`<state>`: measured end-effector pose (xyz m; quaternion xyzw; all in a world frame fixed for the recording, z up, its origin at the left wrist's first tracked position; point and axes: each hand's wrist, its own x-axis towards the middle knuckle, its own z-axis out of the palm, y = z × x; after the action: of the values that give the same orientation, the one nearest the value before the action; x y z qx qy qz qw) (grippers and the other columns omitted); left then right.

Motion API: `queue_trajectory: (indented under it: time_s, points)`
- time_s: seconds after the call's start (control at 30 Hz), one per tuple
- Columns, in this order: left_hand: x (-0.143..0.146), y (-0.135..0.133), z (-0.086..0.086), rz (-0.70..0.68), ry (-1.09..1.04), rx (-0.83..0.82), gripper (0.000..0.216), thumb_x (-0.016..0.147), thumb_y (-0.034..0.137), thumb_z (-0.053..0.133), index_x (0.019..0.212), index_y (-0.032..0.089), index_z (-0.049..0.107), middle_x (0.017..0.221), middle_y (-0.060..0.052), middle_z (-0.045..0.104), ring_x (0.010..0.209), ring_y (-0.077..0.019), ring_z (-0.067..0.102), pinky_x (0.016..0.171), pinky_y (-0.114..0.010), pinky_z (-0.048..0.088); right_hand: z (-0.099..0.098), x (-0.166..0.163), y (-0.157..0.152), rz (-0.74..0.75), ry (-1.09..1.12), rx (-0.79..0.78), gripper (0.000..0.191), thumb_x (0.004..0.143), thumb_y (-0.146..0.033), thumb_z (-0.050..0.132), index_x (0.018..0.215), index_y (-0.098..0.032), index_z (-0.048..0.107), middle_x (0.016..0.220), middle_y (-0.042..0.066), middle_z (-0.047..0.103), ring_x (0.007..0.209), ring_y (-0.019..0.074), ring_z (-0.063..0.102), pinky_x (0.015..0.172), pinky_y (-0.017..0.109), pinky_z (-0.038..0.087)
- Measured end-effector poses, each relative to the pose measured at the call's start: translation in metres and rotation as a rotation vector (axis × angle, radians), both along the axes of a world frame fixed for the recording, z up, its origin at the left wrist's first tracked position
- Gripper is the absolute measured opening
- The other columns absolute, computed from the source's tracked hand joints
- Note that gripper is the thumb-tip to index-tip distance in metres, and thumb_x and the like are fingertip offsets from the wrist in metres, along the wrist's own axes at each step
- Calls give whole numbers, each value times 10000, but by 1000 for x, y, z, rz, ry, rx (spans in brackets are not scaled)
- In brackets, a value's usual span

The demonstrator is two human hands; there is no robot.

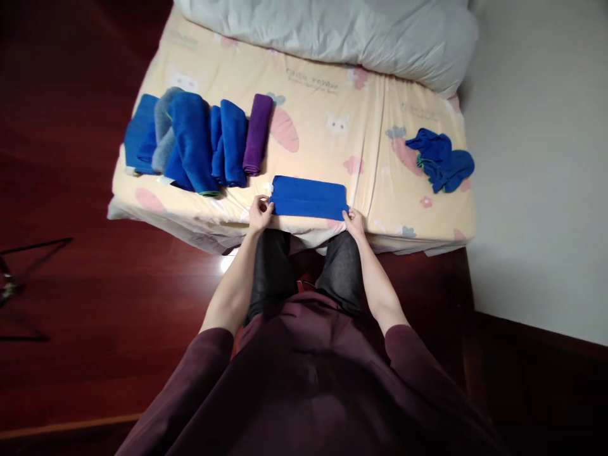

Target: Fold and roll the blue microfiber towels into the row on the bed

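Note:
A blue towel [308, 197], folded into a long flat rectangle, lies on the bed near its front edge. My left hand [261, 213] pinches its near left corner, close to a small white tag. At the near right corner, my right hand [354, 223] grips the cloth between thumb and fingers. Left of it, a rolled purple towel [258, 134] rests beside several rolled or folded blue towels [190, 136] and a grey one [164, 152]. A crumpled blue cloth [439, 159] with green edging sits apart on the right side of the bed.
The bed [327, 95] has a pale yellow sheet with carrot and cat prints. A light grey quilt [332, 28] is heaped along its far side. A white wall [541, 158] stands to the right. Thin dark stand legs [35, 246] are on the red wooden floor [118, 329].

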<state>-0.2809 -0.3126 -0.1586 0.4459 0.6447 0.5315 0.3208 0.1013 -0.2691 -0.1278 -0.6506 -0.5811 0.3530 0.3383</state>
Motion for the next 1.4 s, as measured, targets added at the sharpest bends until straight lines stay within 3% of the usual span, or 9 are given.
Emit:
queue_trajectory:
  time_s: [0.13,0.27,0.37,0.5,0.7,0.87,1.07,1.23,1.4]
  points:
    - [3,1,0,19,7,-15,263,838,359,763,1030,220,649,733,13,586,687,-187,550,730,-328,476,4,-4,-5,-13,-143,12,377,918,-601,624,997,-232,642,789,30,665,735,234,648,786,368,568]
    - [5,1,0,53,138,19,240,792,289,790,981,208,665,935,-66,668,787,-210,577,833,-367,528,8,-8,-11,11,-290,180,459,999,-410,587,1397,-186,628,1233,172,687,1074,282,700,947,427,616]
    - [6,-3,2,35,258,48,201,839,271,761,1018,200,704,1117,-128,678,953,-256,628,949,-409,554,10,-11,-15,69,-373,252,427,1023,-262,537,1407,-167,698,1445,211,574,1314,278,641,1128,425,580]
    - [8,-9,7,-85,387,81,214,965,271,628,1073,201,800,1230,-156,684,1139,-304,635,1073,-472,539,12,-10,-17,113,-424,180,427,1058,-232,487,1342,-166,799,1442,196,581,1349,268,629,1258,428,502]
    - [0,-11,16,-236,553,86,325,1030,300,571,1165,252,863,1454,-128,720,1272,-360,585,1103,-578,493,17,-1,-17,264,-560,134,515,1089,-263,438,1516,-166,709,1569,182,584,1495,309,537,1338,516,409]
    - [-9,-5,25,-394,635,27,390,1032,252,534,1268,272,844,1477,-100,738,1338,-402,560,1111,-643,417,24,7,-11,431,-636,148,566,1099,-232,385,1612,-168,616,1686,158,534,1559,316,499,1351,546,396]
    - [-25,1,26,-465,560,-70,569,938,562,729,1421,263,763,1513,-103,714,1360,-428,550,1179,-630,381,38,22,2,568,-635,78,577,1110,-392,505,1628,-155,600,1683,132,564,1544,315,553,1359,478,418]
    - [-30,9,20,-407,483,-117,671,768,468,868,1385,222,772,1294,-144,779,1314,-418,589,1191,-600,435,40,25,1,527,-585,38,726,972,-403,751,1652,-222,573,1710,98,541,1530,333,577,1301,492,501]
    - [-27,16,16,-315,382,-108,501,789,310,782,1273,186,816,1192,-146,798,1207,-361,642,1158,-543,506,26,14,7,298,-307,92,596,884,-182,660,1478,-149,711,1483,151,726,1357,291,700,1193,468,589]
